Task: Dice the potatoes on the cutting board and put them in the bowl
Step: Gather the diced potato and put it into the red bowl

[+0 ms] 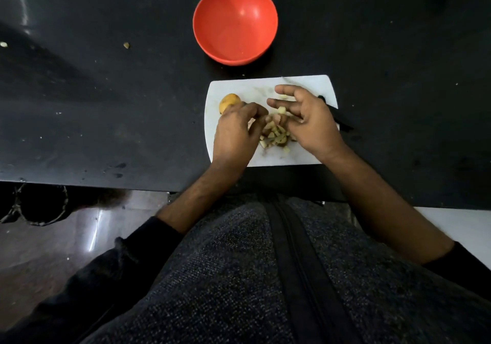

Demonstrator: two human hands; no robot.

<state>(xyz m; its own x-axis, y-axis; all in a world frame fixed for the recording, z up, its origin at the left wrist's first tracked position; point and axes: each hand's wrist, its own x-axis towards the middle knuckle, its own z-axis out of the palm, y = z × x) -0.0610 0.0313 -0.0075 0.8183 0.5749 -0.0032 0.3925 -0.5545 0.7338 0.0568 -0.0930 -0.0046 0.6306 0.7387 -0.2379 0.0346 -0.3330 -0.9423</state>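
In the head view, both hands are working over a pile of dice (pixel 273 133) lying near the middle of the white board (pixel 305 155); the left hand (pixel 235 128) is curling its fingers in toward the pile, though whether it is actually gripping any pieces I cannot tell, since the fingertips are hidden against the dice; the right hand (pixel 305 117) is spreading its fingers loosely over the far side of the pile, a piece or two showing between them, and it is not plainly holding anything; a whole potato (pixel 228 101) is sitting on the board's left part, just beside the left hand's knuckles; the red bowl (pixel 235 23) is standing beyond the board, apart from it, and looking empty.

A dark knife (pixel 336 115) is lying at the board's right edge, mostly hidden behind the right hand; a sideways sweep of that hand could be knocking it off or catching the blade. Loose dice are likely to be slipping through the spread fingers during the carry to the bowl; scraps (pixel 126 45) are already lying on the black counter (pixel 106 104). The potato could be rolling off if the left hand nudges it.
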